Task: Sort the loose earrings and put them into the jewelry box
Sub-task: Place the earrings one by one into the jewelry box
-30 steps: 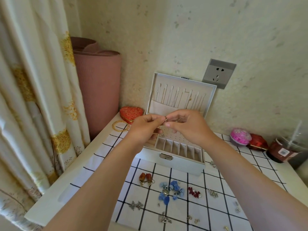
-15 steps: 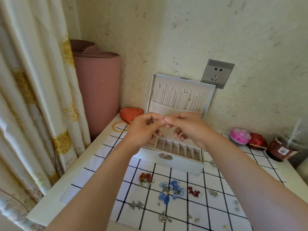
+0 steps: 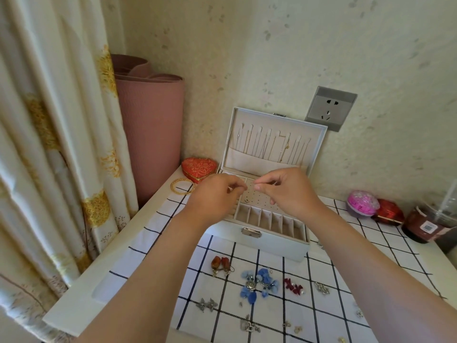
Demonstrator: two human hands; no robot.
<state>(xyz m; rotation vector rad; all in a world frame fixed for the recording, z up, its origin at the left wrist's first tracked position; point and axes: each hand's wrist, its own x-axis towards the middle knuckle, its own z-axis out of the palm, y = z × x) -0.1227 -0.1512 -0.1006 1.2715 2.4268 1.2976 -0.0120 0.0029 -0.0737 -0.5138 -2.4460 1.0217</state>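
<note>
The white jewelry box [image 3: 262, 240] stands open on the checked cloth, its lid upright with chains hanging inside. Both hands hover over its perforated earring panel [image 3: 257, 196], where one small stud sits. My left hand [image 3: 217, 196] has its fingertips pinched together; what it holds is too small to see. My right hand [image 3: 286, 191] pinches a tiny earring piece between thumb and forefinger, a short gap from the left. Loose earrings lie in front of the box: an amber pair [image 3: 220, 264], blue flower ones [image 3: 258, 284], a dark red pair [image 3: 293, 287] and several silver ones [image 3: 206, 304].
A red heart-shaped box [image 3: 199, 168] and gold bangles [image 3: 183, 186] lie left of the jewelry box. A pink rolled mat [image 3: 150, 129] and a curtain stand at the left. At the right are a pink ball [image 3: 362, 203], a red case [image 3: 389, 211] and a dark cup [image 3: 425, 225].
The two hands were pinched together on one small piece; now they have drawn slightly apart and lowered closer to the box's earring panel.
</note>
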